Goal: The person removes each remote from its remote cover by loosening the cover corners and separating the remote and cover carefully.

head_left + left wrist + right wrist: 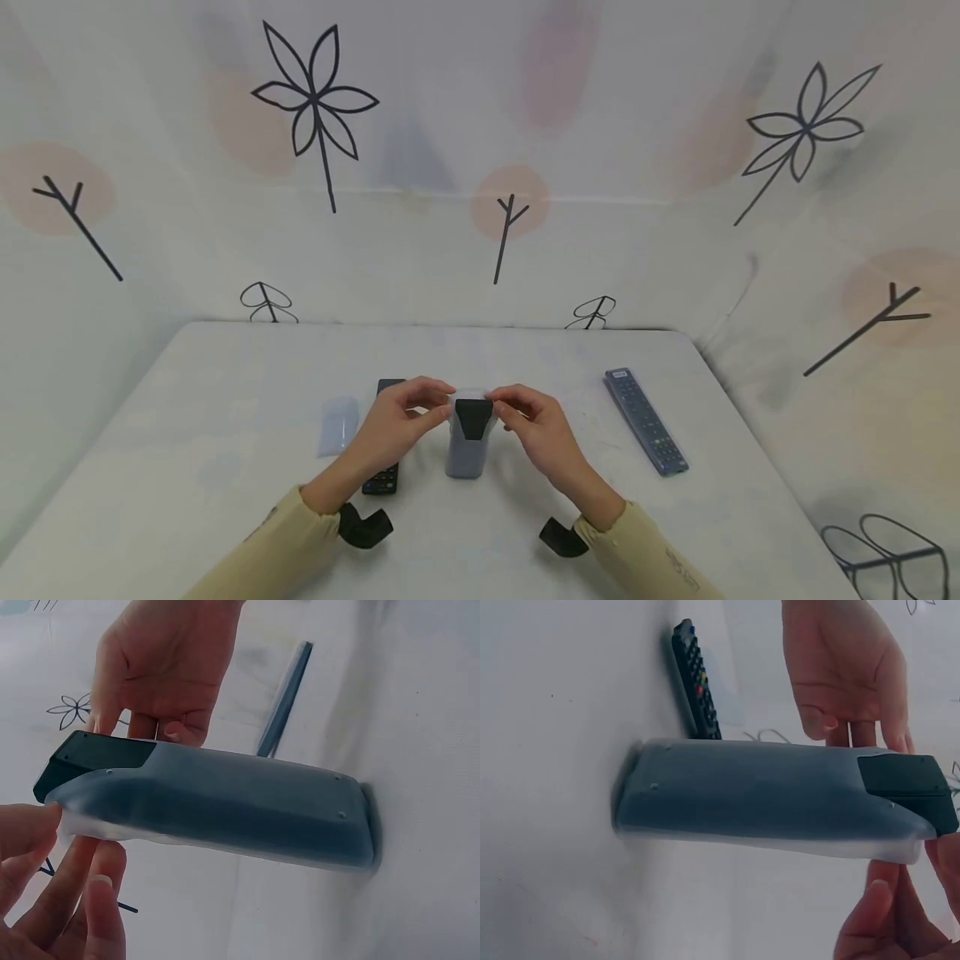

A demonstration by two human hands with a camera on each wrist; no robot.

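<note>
A black remote [473, 414] stands on end on the white table [187, 467], its lower body sheathed in a translucent grey cover [467, 454]. The black top end pokes out of the cover's mouth. My left hand [442, 397] pinches the cover's open rim on the left, and its fingers [45, 847] lie at that rim in the left wrist view. My right hand [499, 401] pinches the rim on the right, its fingertips [900, 896] under the cover's lip. The covered remote [772, 791] rests with its bottom end on the table.
A second black remote [382, 479] lies behind my left wrist, partly hidden. A clear empty cover [337, 425] lies to the left. A long remote in a blue cover [645, 421] lies at the right. A patterned white cloth wall rises behind the table.
</note>
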